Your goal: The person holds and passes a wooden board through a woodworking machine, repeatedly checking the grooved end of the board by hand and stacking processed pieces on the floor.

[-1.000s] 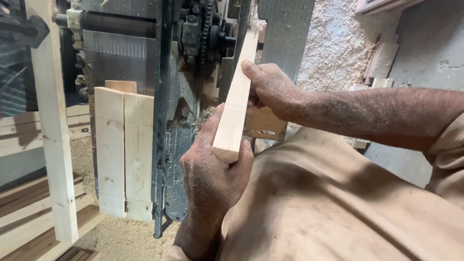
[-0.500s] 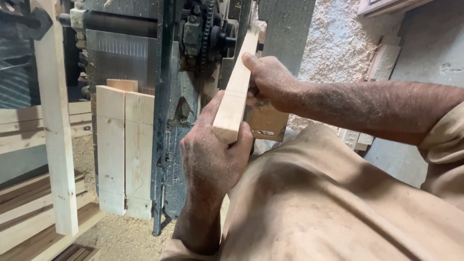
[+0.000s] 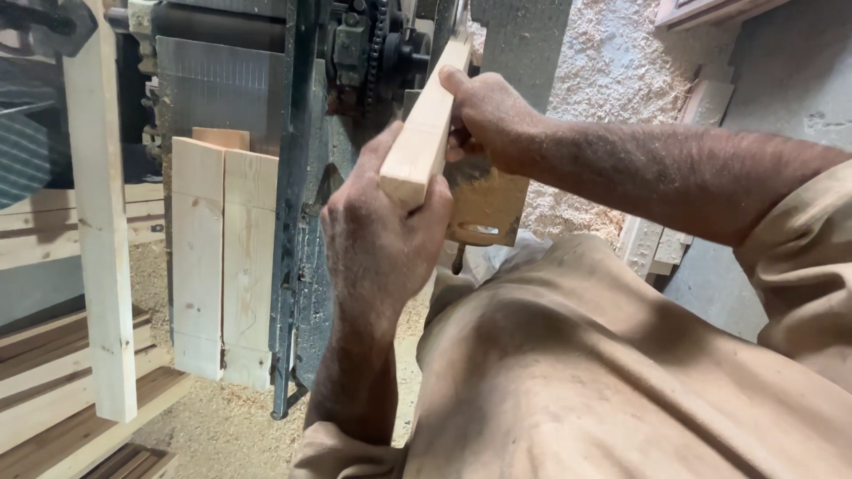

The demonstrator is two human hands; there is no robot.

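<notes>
While the dark green woodworking machine (image 3: 302, 177) fills the middle of the view, with its chain and gears at the top, the work in hand is feeding a pale wooden strip (image 3: 424, 124) into it. A tall pale plank (image 3: 98, 231) leans upright at the left, and a few short boards (image 3: 222, 257) stand against the machine's side above a floor thick with sawdust (image 3: 222, 426).

The strip runs slanting from its near end, by the person's chest, up to the machine's head, where its far end goes out of sight. The left hand (image 3: 382, 239) wraps its near end, fingers curled tight around the wood with the thumb along the side. The right hand (image 3: 488, 115) presses on it further up, fingers closed together over the edge, close to the moving parts.

To do this step well, I judge that both hands should keep the strip straight along its line and push evenly, so it does not twist. The right hand looks near the gearing, so it is safer working back along the strip than riding forward with it.
</notes>
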